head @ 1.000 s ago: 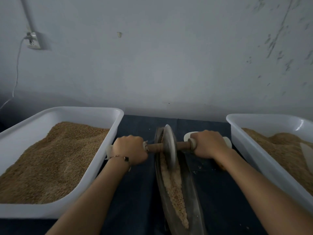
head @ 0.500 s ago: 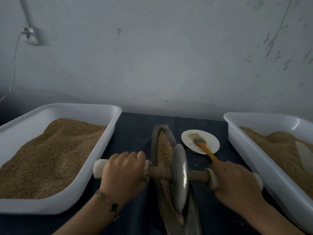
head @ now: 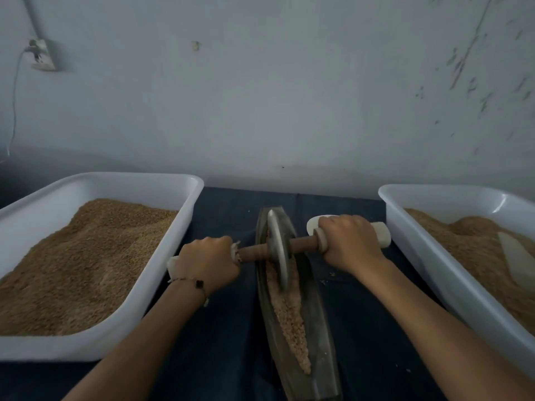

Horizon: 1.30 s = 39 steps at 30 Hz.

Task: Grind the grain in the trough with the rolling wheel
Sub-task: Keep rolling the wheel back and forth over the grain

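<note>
1. While the rolling wheel [head: 278, 250] is sitting toward the far end of the trough [head: 321, 342], the person is gripping its axle from both sides: the left hand [head: 207, 264] is curling round the left handle [head: 173, 263] and the right hand [head: 350, 244] is wrapping round the right handle [head: 379, 233].
2. The trough is lying lengthwise on the dark cloth [head: 225, 328], running from the worktop's near edge toward the wall, between the left tub [head: 115, 325] and the right tub [head: 434, 270]; both tubs are holding heaped grain of their own.
3. The grain [head: 289, 311] to be ground is lying in a narrow strip along the trough's groove, on the near side of the wheel.
4. The wheel is looking like a thick metal disc, so it is probably weighing enough to crush by its own mass; it is stiff and is likely resisting sudden reversals.
5. The wooden axle [head: 301, 244] is looking smooth, while the pale wrapped ends are offering the sensible places to hold, well clear of the disc's rim.
6. The disc is leaning slightly and the axle is slanting, with the right end farther away; even pressure from both hands is probably mattering here to keep the rim in the groove.
7. The grain is loose and light, and a few bits [head: 327, 279] are already lying on the cloth beside the trough, so fast strokes are risking more spill.
</note>
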### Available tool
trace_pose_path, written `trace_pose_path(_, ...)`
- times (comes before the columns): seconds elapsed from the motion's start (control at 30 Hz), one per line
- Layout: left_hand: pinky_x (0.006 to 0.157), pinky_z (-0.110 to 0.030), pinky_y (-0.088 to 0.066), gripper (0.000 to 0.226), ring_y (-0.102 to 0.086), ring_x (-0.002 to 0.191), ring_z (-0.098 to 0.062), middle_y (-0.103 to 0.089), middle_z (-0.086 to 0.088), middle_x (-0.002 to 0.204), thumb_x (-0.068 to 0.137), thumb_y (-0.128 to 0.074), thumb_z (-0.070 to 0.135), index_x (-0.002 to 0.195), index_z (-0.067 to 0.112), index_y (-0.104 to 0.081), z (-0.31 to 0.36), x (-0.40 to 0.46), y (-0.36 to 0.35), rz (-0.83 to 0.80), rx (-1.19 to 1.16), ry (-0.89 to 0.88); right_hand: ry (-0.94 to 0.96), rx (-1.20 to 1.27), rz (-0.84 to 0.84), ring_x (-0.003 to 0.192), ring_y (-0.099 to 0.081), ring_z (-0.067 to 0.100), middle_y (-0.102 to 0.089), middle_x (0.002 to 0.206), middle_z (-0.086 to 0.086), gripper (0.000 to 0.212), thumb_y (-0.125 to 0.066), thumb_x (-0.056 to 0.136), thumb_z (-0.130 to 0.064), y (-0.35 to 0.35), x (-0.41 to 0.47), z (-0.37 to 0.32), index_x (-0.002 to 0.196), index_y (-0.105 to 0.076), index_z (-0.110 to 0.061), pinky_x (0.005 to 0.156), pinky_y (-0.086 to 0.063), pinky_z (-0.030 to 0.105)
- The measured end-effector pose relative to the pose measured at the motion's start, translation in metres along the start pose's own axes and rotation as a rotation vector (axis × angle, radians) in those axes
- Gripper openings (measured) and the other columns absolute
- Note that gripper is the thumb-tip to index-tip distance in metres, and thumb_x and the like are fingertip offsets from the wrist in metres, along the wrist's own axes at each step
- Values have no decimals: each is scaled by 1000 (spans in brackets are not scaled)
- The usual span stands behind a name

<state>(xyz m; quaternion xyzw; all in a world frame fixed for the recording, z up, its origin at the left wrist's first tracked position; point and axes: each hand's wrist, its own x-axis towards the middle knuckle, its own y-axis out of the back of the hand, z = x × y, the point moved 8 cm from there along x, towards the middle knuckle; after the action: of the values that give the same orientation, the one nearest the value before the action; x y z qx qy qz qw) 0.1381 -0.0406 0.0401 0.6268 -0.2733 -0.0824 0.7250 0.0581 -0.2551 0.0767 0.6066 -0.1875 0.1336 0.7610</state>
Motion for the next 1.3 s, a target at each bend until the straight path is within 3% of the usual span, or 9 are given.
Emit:
trace_pose_path(0.2, 52, -24, -35, 26, -47, 53, -10, -48, 10, 62, 75, -68, 36, 72, 25, -45, 28, -50, 33, 197, 31, -165, 7, 124, 229, 59, -59, 22, -63, 69, 3, 35, -84, 50, -8, 32, -64, -7, 76, -62, -12, 54, -45, 32)
trace_pose_path(0.3, 42, -25, -31, 41, -44, 38, -15, -47, 4, 48, 44, -86, 25, 58, 18, -49, 43, -81, 55, 321, 17, -293, 37, 158, 279, 52, -52, 18, -57, 63, 0, 36, -85, 47, -6, 40, -93, -4, 71, -59, -16, 50, -36, 27)
trace_pose_path(0.47, 38, -25, -31, 42, -42, 35, -14, -45, 6, 45, 36, -84, 23, 54, 19, -47, 42, -87, 56, 343, 37, -311, 100, 152, 248, 47, -48, 15, -53, 57, -3, 39, -84, 39, -7, 45, -98, -2, 65, -58, -18, 45, -30, 25)
trace_pose_path(0.57, 40, -22, -28, 38, -44, 36, -13, -47, 7, 46, 45, -83, 25, 55, 19, -47, 36, -64, 41, 265, 7, -274, 72, 102, 142, 48, -51, 17, -56, 59, -3, 41, -86, 40, -14, 30, -77, -3, 67, -56, -20, 43, -35, 27)
trace_pose_path(0.63, 49, -24, -31, 28, -48, 50, -12, -49, 10, 59, 68, -70, 34, 68, 23, -44, 26, -41, 31, 227, 60, -169, -3, 48, -8, 63, -59, 19, -61, 73, -4, 32, -77, 56, -25, 13, -52, 4, 81, -57, -24, 52, -43, 31)
trace_pose_path(0.77, 53, -24, -34, 21, -47, 59, -11, -42, 12, 64, 82, -52, 40, 75, 26, -39, 17, 2, 19, 172, 91, -48, -107, 128, -195, 74, -57, 20, -60, 80, -6, 15, -60, 71, -26, -16, -3, 17, 84, -53, -27, 59, -36, 31)
trace_pose_path(0.97, 56, -26, -31, 21, -45, 60, -12, -44, 10, 68, 82, -56, 35, 76, 24, -39, 13, -2, 20, 146, 48, -19, -58, 32, 112, 66, -58, 23, -64, 75, 3, 20, -75, 66, -16, 6, -17, 1, 79, -59, -14, 59, -40, 33)
trace_pose_path(1.1, 44, -26, -30, 35, -45, 41, -15, -49, 4, 50, 55, -82, 20, 59, 18, -47, 28, -56, 40, 288, -11, -178, 15, 66, 333, 59, -56, 25, -61, 69, 7, 30, -80, 54, -5, 34, -74, -8, 79, -63, -8, 54, -44, 35)
trace_pose_path(1.3, 39, -27, -31, 37, -42, 36, -17, -45, 4, 46, 42, -81, 19, 54, 17, -46, 40, -95, 59, 341, 39, -272, 60, 103, 344, 55, -50, 22, -55, 66, 3, 31, -79, 52, -7, 49, -112, -6, 75, -60, -13, 54, -35, 31)
